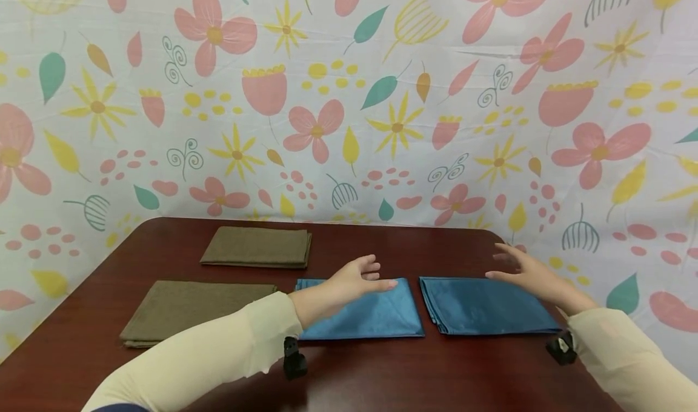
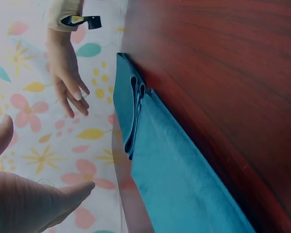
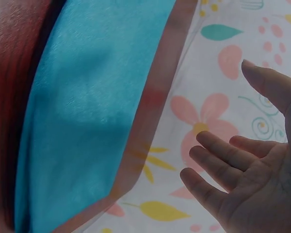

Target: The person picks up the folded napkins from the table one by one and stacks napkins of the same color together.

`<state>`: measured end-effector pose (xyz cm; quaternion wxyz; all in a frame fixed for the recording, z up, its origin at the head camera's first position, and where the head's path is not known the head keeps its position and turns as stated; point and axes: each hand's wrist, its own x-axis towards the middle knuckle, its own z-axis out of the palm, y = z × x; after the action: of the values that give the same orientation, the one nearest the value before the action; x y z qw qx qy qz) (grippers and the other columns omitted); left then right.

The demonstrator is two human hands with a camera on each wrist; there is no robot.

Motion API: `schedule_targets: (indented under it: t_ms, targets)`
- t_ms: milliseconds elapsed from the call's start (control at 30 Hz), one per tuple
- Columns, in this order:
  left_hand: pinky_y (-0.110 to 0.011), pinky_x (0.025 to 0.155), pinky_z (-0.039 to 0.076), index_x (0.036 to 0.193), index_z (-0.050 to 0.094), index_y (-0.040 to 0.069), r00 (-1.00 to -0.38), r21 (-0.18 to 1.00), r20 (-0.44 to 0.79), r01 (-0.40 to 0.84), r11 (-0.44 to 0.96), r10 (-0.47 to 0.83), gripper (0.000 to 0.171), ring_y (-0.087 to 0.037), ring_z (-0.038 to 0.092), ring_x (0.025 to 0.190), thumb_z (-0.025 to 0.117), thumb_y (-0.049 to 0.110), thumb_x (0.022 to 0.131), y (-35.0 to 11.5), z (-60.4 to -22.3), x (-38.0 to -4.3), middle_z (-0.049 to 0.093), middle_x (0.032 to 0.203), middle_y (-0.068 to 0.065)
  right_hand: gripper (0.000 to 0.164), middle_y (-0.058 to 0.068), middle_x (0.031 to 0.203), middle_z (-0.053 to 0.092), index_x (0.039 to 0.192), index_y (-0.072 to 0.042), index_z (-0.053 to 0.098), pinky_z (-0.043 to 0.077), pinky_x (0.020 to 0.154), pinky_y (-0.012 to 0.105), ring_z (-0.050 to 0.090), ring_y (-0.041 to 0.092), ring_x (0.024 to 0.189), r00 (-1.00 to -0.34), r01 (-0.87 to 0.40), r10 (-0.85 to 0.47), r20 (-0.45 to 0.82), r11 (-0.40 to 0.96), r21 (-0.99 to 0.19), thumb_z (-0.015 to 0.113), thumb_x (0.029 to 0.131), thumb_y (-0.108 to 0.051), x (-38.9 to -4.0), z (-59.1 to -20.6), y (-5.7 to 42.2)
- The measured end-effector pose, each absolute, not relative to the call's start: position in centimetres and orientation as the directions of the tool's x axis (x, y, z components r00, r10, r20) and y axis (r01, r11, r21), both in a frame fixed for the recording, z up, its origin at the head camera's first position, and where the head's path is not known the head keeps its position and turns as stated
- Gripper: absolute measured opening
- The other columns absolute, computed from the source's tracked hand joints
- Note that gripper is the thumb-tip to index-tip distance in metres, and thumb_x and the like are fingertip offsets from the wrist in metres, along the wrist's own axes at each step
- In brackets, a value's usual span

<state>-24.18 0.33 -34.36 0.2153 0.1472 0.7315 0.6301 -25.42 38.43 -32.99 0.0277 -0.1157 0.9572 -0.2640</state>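
I have the left hand [image 1: 349, 285] released, thumb stretched out and fingers loosely bent, nothing in its grasp. It hangs over the lighter blue cloth [image 1: 373, 318], and in the left wrist view I see its fingers apart from the fabric. The right hand [image 1: 531, 275] is likewise relaxed and holding nothing, thumb and fingers spread. From the head view I see it over the far right part of the darker blue cloth [image 1: 480, 309]; its own wrist camera shows me a gap between fingertips and cloth.

Both blue cloths lie folded flat, side by side near the middle and right of the tabletop [image 1: 392, 375], a narrow strip of wood between them. The darker one turns its layered fold toward its neighbour.

Left of them I have the front brown cloth [image 1: 185, 306], folded too and partly hidden by the left sleeve [image 1: 207, 348]. The back brown cloth [image 1: 256, 246] lies beyond it, toward the rear edge. A black strapped device [image 1: 294, 360] sits under the left cuff. Behind everything, I see a white floral curtain [image 1: 322, 54].
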Motion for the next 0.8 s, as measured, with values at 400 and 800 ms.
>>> schedule_targets:
  t_ms: [400, 800]
  targets:
    - [-0.053, 0.114, 0.032, 0.152, 0.029, 0.004, -0.863, 0.985, -0.17, -0.145, 0.089, 0.475, 0.078, -0.033, 0.034, 0.142, 0.071, 0.026, 0.09, 2.1, -35.5, -23.5, 0.041, 0.151, -0.014, 0.08, 0.037, 0.141, 0.039, 0.152, 0.009, 0.01, 0.044, 0.092, 0.063, 0.036, 0.056, 0.128, -0.983, -0.117, -0.181, -0.043, 0.781, -0.614, 0.053, 0.101, -0.035, -25.0, -34.3, 40.8]
    - [-0.049, 0.114, 0.034, 0.151, 0.03, 0.006, -0.853, 0.983, -0.156, -0.182, -0.004, 0.497, 0.077, -0.032, 0.038, 0.14, 0.072, 0.023, 0.089, 3.9, -36.2, -23.5, 0.04, 0.151, -0.015, 0.081, 0.04, 0.144, 0.033, 0.15, 0.013, 0.01, 0.048, 0.097, 0.054, 0.038, 0.053, 0.128, -0.989, -0.02, -0.112, -0.093, 0.737, -0.675, 0.05, 0.101, -0.037, -25.5, -34.7, 42.7]
